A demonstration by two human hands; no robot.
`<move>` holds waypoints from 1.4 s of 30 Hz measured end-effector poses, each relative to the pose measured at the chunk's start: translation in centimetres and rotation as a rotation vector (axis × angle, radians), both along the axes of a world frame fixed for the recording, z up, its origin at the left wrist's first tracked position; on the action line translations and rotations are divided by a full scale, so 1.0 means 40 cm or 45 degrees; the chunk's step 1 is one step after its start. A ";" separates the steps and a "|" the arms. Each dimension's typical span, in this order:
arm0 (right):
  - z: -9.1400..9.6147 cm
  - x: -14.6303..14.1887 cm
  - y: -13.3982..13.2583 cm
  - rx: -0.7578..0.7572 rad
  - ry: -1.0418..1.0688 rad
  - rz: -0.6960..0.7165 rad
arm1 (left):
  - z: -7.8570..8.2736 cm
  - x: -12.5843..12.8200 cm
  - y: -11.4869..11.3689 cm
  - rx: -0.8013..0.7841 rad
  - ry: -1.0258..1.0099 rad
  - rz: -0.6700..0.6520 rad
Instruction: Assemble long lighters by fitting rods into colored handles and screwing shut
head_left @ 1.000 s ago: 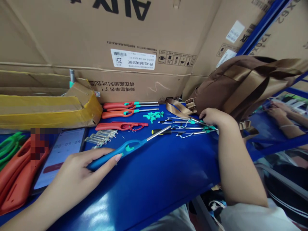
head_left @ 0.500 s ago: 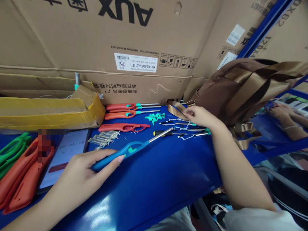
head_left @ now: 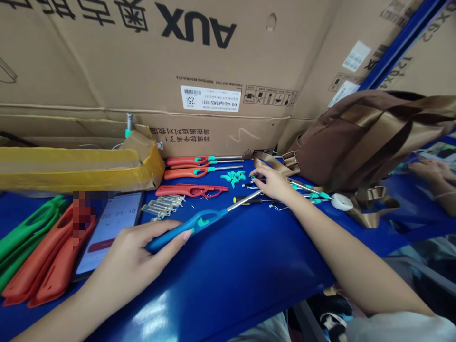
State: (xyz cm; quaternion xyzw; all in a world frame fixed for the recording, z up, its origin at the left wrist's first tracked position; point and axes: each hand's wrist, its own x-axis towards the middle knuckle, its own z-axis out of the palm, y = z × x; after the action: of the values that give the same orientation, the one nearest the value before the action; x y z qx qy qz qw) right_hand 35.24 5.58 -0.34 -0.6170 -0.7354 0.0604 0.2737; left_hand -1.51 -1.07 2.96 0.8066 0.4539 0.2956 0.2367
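My left hand (head_left: 142,256) is closed around the blue handle of a long-nosed gas lighter (head_left: 204,221). Its metal tube (head_left: 244,200) points up and right, and a teal trigger sits in its handle opening. My right hand (head_left: 272,184) is just beyond the tube's tip, thumb and forefinger curved and apart. Beside those fingertips lies a pile of small teal triggers (head_left: 233,178). Under and right of this hand are metal lighter tubes with teal ends and white wires (head_left: 309,192). A yellow-and-black screwdriver (head_left: 242,200) lies behind the blue lighter's tube.
Red-orange lighters (head_left: 187,172), a red casing (head_left: 192,190) and clear fuel tanks (head_left: 164,206) lie ahead. Green (head_left: 32,237) and red casings (head_left: 53,266) flank a phone (head_left: 110,228) at left. A taped box (head_left: 81,171) and brown bag (head_left: 331,137) stand behind.
My right hand has moved left, from beside the bag strap to near the teal triggers, uncovering tubes and a white round object. My left hand still holds the lighter. The view has shifted slightly.
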 end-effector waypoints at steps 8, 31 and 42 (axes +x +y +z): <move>0.018 -0.006 0.003 0.011 0.573 -0.034 | -0.017 -0.009 0.002 -0.098 -0.047 0.019; 0.086 -0.055 -0.057 -0.388 1.293 0.237 | -0.026 -0.022 0.019 -0.137 -0.138 0.083; 0.098 -0.079 -0.079 -0.519 0.971 0.356 | -0.033 -0.023 0.013 0.210 -0.093 -0.031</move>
State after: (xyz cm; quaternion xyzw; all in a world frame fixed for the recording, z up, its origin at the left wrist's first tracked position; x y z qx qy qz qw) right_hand 32.07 2.41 3.57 -0.4869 -0.6314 0.4630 0.3872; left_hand -2.41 -0.54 1.64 0.8175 0.4092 0.3583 0.1896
